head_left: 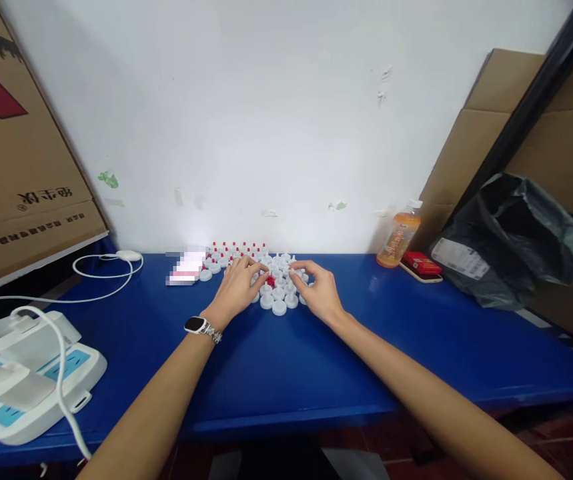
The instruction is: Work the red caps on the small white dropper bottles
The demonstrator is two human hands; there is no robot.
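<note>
A cluster of small white caps (pixel 279 299) lies on the blue table (pixel 276 373) near the wall, and several behind them carry red tips (pixel 239 251). My left hand (pixel 239 287), with a watch on the wrist, rests on the cluster's left side, fingertips by a small red piece (pixel 271 281). My right hand (pixel 319 288) rests on the right side, fingers curled over the caps near that piece. Whether either hand pinches a cap is hidden by the fingers.
A white power strip (pixel 21 380) with plugged adapters and cables sits at the left front. An orange drink bottle (pixel 399 238), a red box (pixel 421 264) and a black plastic bag (pixel 509 240) stand at the right. Cardboard leans on both sides.
</note>
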